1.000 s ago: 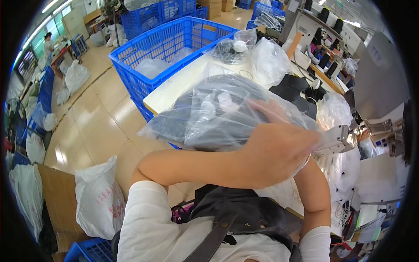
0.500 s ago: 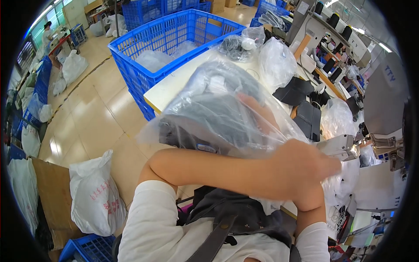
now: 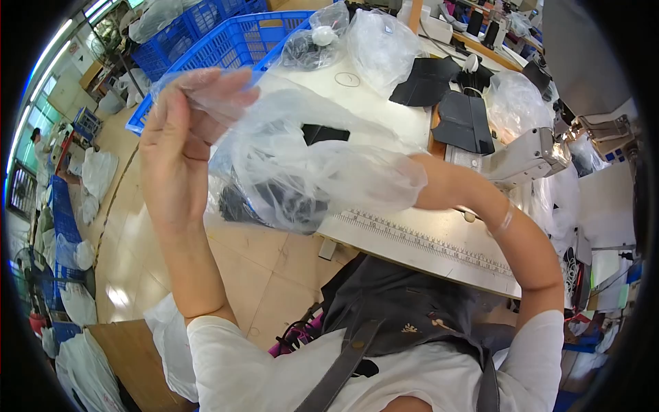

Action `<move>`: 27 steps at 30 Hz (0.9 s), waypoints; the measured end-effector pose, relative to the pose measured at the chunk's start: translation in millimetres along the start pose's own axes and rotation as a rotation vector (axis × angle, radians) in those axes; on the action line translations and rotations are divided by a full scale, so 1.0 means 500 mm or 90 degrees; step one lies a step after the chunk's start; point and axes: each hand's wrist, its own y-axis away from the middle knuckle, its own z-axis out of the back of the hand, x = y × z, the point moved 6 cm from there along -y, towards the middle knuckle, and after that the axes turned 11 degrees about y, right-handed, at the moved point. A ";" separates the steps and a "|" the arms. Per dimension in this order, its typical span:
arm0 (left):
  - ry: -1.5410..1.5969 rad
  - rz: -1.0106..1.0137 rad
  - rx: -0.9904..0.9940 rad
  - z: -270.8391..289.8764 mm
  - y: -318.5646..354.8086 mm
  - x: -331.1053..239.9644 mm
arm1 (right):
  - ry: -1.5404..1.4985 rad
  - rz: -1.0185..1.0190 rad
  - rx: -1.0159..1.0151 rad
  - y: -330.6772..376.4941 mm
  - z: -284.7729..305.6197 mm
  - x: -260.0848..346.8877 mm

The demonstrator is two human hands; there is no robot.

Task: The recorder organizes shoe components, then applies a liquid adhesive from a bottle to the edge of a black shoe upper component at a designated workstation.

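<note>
The white bench fills the upper centre of the frame. Before it hangs a clear plastic bag holding dark pieces. The left hand pinches its upper-left edge; the right hand is buried inside, grip unseen.

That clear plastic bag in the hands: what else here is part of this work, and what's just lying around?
In use:
clear plastic bag
left hand holding its edge
right arm reaching inside it
dark pieces in it

Lying about:
blue basket
black fabric pieces
other filled bags
table
</note>
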 end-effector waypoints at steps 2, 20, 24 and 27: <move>-0.031 0.001 -0.039 0.002 0.024 -0.001 | 0.054 0.035 -0.013 0.046 -0.011 0.029; -0.243 0.140 0.091 -0.163 0.003 0.109 | -0.136 0.292 -0.448 -0.269 -0.051 0.137; -0.211 0.114 0.065 -0.111 0.020 0.073 | 0.116 0.143 -0.625 -0.154 -0.019 0.123; -0.403 0.063 0.290 -0.132 0.039 0.060 | 0.099 0.109 -0.260 -0.024 -0.037 0.081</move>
